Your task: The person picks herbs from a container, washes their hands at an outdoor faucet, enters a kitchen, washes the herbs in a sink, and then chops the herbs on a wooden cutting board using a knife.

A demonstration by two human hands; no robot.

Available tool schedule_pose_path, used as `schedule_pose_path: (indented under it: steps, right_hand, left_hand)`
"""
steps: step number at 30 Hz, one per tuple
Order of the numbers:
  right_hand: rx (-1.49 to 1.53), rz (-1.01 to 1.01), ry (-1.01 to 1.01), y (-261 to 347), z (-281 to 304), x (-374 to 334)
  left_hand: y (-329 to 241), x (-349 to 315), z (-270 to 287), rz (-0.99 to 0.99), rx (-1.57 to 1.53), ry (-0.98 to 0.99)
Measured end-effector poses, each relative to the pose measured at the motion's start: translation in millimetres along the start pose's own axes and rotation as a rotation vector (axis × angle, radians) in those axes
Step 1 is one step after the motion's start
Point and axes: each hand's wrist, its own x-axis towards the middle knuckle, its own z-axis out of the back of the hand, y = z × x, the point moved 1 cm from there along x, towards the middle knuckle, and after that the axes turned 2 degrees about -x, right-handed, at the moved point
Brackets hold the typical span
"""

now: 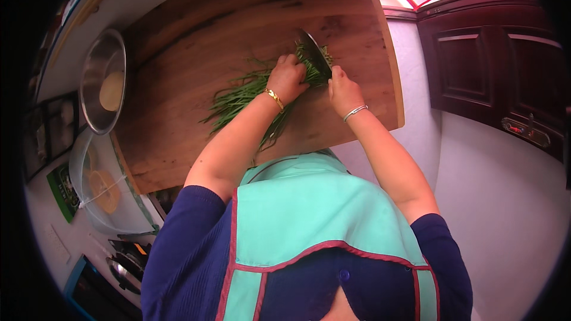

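A bunch of long, thin green stalks (237, 100), like garlic chives, lies across a large wooden board (196, 41). My left hand (289, 78) presses down on the bunch with its fingers curled over the stalks near their right end. In my right hand (345, 91) is the handle of a broad-bladed kitchen knife (315, 54), closed in my fingers. The blade stands on edge just right of my left fingertips, among the greens. Short cut pieces (326, 53) lie beside the blade. The knife's handle is mostly hidden by my hand.
At the board's left edge stands a steel bowl (89, 92) with a pale round lump like dough (112, 91) inside. Below it, a clear mesh-like cover (89, 172) sits over a round tan thing. A dark wooden door (499, 65) is at the right.
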Motion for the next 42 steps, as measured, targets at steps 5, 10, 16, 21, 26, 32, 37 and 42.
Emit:
schedule_pose_path:
  steps: [5,10,16,21,26,32,37,42]
  right_hand:
    - [-0.152,0.041,0.146,32.9,56.3,-12.1]
    - [-0.217,-0.003,0.274,43.2,61.5,-23.4]
    - [-0.103,-0.029,0.184,22.9,5.3,-3.7]
    - [0.046,0.011,0.027,0.2,-8.9,-7.0]
    - [0.086,0.076,-0.074,-3.9,23.4,-21.4]
    - [0.044,0.091,-0.009,-13.7,29.7,-29.1]
    - [0.058,0.128,0.02,-6.6,27.3,-34.8]
    - [-0.004,0.131,0.064,16.3,44.4,-40.0]
  left_hand:
    - [2.9,-0.3,0.5,-0.022,-0.017,-0.036]
    - [3.8,0.3,-1.2,-0.009,-0.008,-0.01]
    - [3.0,-1.4,-5.6,0.004,-0.035,0.004]
    - [1.6,3.0,13.6,0.039,-0.161,0.096]
    - [44.3,21.0,36.6,0.187,-0.202,-0.076]
    - [60.6,-1.1,18.0,0.226,-0.175,-0.116]
    - [16.7,-29.8,20.7,0.181,-0.25,-0.092]
    - [-9.7,-43.3,8.6,0.1,-0.016,-0.143]
